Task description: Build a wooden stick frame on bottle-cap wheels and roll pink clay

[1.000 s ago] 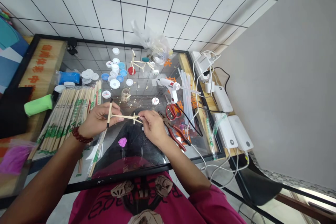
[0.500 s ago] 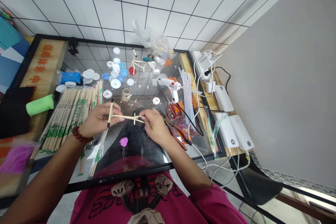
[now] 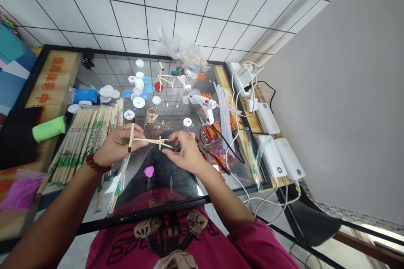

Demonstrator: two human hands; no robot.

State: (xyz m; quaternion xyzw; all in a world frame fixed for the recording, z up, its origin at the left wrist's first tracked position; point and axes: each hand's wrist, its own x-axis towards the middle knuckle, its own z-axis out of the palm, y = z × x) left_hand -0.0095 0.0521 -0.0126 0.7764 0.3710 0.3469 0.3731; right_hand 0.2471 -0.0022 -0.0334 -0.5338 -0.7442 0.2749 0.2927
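Note:
A small frame of wooden sticks (image 3: 150, 140) is held above the glass tabletop, with a black-tipped crossbar at its left end and a short crosspiece near its right end. My left hand (image 3: 117, 145) pinches the frame beside the crossbar. Around the right end, my right hand (image 3: 185, 150) has its thumb and forefinger spread, one above and one below the sticks; whether they touch the wood is hard to tell. Beyond the hands stands another stick model (image 3: 167, 79) with a red cap and a teal piece. A pink lump (image 3: 149, 171) lies nearer to me.
Wrapped chopsticks (image 3: 83, 143) lie at the left. White and blue caps (image 3: 139, 102) are scattered farther back. On the right are a white glue gun (image 3: 206, 106), clear glue sticks (image 3: 223, 113), red-handled scissors (image 3: 208, 134), pliers (image 3: 217, 160), cables and white power boxes (image 3: 272, 157).
My right thumb has moved down and away from the forefinger, widening the grasp around the frame's right end. My left hand keeps its hold, with little movement.

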